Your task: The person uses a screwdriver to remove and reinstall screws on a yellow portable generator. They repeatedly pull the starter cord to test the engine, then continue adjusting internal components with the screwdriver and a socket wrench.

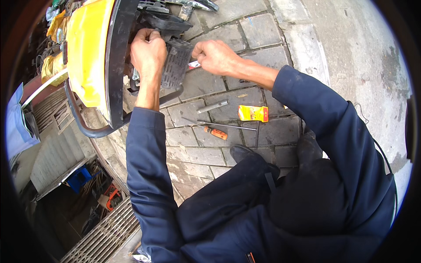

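Got a slotted black panel (175, 63) sitting right between my two hands, so I'll use that as the landmark. Left hand (149, 48) is on its left side, fingers curled in by the black plastic piece (165, 21) above the panel; can't tell if anything's pinched in there. Right hand (213, 57) is just right of the panel, also curled up, and again I can't tell if it's got hold of something. Little red-and-white thing (194, 65) by the panel's right edge. Left of the panel there's a black-edged yellow board (89, 52). Closer to me than the panel, on the grey paving (263, 28): metal tube (212, 106), yellow-and-red packet (253, 113), long T-shaped tool (232, 126), orange-handled screwdriver (216, 133).
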Demonstrator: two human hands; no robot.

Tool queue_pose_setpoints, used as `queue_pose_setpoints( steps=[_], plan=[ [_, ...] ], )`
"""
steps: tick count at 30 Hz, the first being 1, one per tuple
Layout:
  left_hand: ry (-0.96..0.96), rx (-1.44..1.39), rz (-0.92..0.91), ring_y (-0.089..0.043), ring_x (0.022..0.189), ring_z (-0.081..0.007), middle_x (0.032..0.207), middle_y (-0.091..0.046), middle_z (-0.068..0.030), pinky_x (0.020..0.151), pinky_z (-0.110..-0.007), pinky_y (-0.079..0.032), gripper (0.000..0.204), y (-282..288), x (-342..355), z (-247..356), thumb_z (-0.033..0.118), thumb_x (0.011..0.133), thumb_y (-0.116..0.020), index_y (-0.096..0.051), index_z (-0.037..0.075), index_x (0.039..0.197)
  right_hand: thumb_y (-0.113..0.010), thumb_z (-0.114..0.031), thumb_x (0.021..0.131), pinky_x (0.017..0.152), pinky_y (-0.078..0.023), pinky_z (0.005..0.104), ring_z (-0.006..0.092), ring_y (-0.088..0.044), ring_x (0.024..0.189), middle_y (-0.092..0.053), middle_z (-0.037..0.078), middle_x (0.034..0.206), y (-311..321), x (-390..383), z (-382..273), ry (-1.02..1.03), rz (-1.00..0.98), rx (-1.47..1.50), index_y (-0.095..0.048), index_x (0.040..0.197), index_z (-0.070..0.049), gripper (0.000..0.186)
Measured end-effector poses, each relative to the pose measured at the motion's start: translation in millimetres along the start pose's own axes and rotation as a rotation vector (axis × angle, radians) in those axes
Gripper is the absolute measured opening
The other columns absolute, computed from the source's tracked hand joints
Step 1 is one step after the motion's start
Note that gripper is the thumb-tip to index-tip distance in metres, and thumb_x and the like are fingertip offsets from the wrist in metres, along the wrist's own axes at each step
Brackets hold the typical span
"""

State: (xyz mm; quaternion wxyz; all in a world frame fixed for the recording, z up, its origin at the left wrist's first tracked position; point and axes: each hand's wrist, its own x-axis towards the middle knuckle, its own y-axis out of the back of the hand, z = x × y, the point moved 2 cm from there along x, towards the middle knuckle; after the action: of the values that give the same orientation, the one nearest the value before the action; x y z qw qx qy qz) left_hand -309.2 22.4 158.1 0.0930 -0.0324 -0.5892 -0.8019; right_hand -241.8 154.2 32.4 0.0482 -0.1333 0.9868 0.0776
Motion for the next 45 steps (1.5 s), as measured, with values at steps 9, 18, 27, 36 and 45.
queue_pose_setpoints(
  steps=[9, 18, 27, 36, 45],
  plan=[
    [-0.354, 0.306, -0.106, -0.069, 0.100, -0.0447, 0.102, -0.073, -0.0247, 0.085, -0.050, -0.054, 0.020, 7.9, 8.2, 1.3, 0.011, 0.093, -0.061, -0.071, 0.005, 0.109, -0.055, -0.006, 0.083, 0.096, -0.055, 0.0486, 0.0415, -0.070, 0.107, -0.074, 0.024, 0.109, 9.9, 1.4, -0.1, 0.000, 0.011, -0.034, -0.075, 0.106, 0.002, 0.031],
    [-0.449, 0.513, -0.249, -0.067, 0.103, -0.0441, 0.106, -0.073, -0.0207, 0.086, -0.047, -0.055, 0.035, 3.8, 26.5, -5.9, 0.034, 0.090, -0.071, -0.072, 0.009, 0.115, -0.057, -0.008, 0.083, 0.095, -0.055, 0.0488, 0.0414, -0.071, 0.106, -0.074, 0.025, 0.107, 2.9, 5.8, -6.3, 0.059, 0.004, -0.038, -0.075, 0.106, 0.000, 0.031],
    [-0.337, 0.282, 0.003, -0.069, 0.101, -0.0448, 0.107, -0.073, -0.0239, 0.086, -0.052, -0.055, 0.022, 8.1, 5.0, 2.3, 0.023, 0.094, -0.066, -0.070, 0.009, 0.111, -0.057, -0.008, 0.083, 0.096, -0.054, 0.0479, 0.0423, -0.070, 0.108, -0.074, 0.026, 0.108, 10.9, -4.3, -17.6, 0.043, 0.017, 0.001, -0.075, 0.106, 0.001, 0.030],
    [-0.768, 0.420, 0.225, -0.070, 0.083, -0.0416, 0.104, -0.068, -0.0127, 0.069, -0.050, -0.057, 0.009, 9.4, -4.8, -10.2, 0.016, 0.097, -0.066, -0.068, 0.014, 0.106, -0.057, -0.006, 0.083, 0.097, -0.055, 0.0473, 0.0427, -0.070, 0.106, -0.073, 0.026, 0.108, 12.0, -7.1, -8.9, 0.037, 0.013, 0.014, -0.075, 0.107, 0.002, 0.032],
    [-1.034, 0.605, 0.157, -0.069, 0.069, -0.0350, 0.088, -0.059, -0.0115, 0.057, -0.043, -0.059, 0.011, 11.7, 10.2, -13.0, 0.017, 0.095, -0.067, -0.058, 0.012, 0.098, -0.057, -0.006, 0.083, 0.098, -0.054, 0.0465, 0.0400, -0.070, 0.110, -0.074, 0.025, 0.110, 9.1, -7.0, -10.2, 0.009, -0.012, -0.028, -0.075, 0.108, 0.001, 0.032]
  ],
)
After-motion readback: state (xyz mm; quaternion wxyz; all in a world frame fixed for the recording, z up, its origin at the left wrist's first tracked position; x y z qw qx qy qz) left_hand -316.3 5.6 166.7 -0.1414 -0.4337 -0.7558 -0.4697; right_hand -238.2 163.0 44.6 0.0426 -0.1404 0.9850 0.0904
